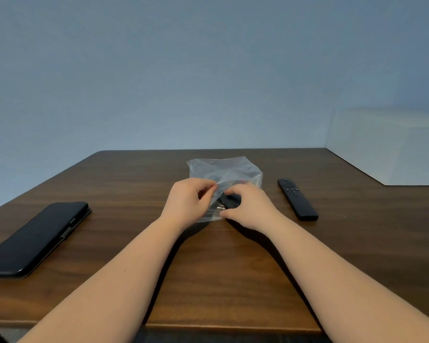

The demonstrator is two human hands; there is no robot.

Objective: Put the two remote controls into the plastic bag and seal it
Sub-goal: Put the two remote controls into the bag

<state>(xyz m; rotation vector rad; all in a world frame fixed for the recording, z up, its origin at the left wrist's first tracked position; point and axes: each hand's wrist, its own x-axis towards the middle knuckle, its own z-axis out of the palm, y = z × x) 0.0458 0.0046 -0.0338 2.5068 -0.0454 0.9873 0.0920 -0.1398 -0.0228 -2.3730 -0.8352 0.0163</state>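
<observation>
Phone (35, 237) lies near left, not involved. Bag mouth is pinched open by the left hand (187, 201); first remote (229, 201) is gripped by the right hand (249, 209) and sits partly inside the plastic bag (223, 169). Second remote (297, 199) lies on the table (221, 280) to the right, untouched. Roughly one third judged done; second insertion and sealing left.

Plain home or office room, dark wood-grain bench (233, 280), bare pale blue-grey wall (183, 70), black smartphone in folio case (35, 240) left of the hands
</observation>
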